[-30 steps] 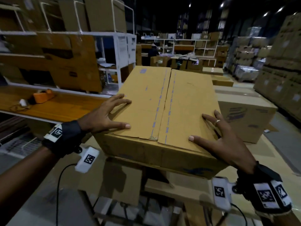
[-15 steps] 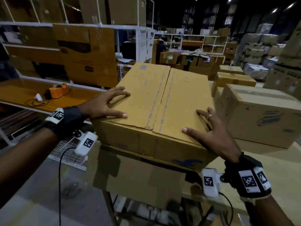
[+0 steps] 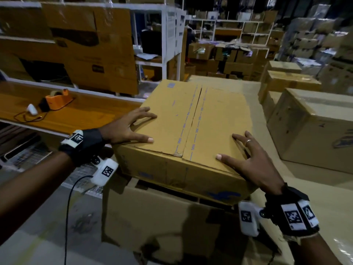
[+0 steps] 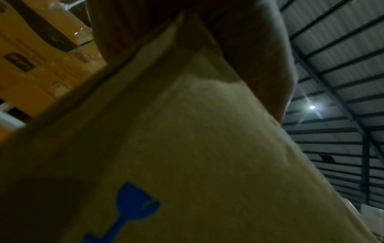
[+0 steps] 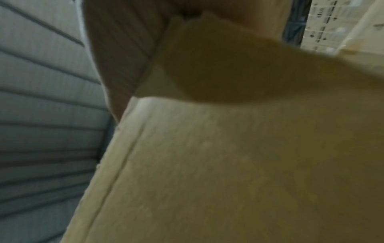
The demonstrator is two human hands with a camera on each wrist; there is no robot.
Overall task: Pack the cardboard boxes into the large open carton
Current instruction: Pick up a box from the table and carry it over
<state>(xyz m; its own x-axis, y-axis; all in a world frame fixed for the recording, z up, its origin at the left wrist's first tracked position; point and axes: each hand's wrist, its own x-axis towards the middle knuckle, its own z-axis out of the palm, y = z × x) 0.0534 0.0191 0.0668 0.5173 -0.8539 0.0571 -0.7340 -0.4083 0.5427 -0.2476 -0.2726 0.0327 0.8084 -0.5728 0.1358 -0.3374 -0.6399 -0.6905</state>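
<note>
A closed brown cardboard box (image 3: 191,121), its two top flaps meeting at a centre seam, is held over the large open carton (image 3: 152,213) below it. My left hand (image 3: 129,129) lies over the box's near left corner with fingers spread flat on top. My right hand (image 3: 246,159) covers the near right corner the same way, a ring on one finger. In the left wrist view, the box wall (image 4: 187,148) shows a blue glass symbol under my left hand (image 4: 259,41). The right wrist view shows the box (image 5: 228,164) close up. I cannot tell whether the box touches the carton's rim.
An orange tape dispenser (image 3: 57,99) sits on the wooden bench (image 3: 86,115) to the left, below a white rack (image 3: 168,35) stacked with flat cardboard. Sealed cartons (image 3: 315,131) stand close on the right. A wire basket (image 3: 34,155) is low on the left.
Both hands keep the same hold on the box. The view has swung left: bench and rack are nearer, the sealed cartons have slid right, and the open carton shows more fully below the box.
</note>
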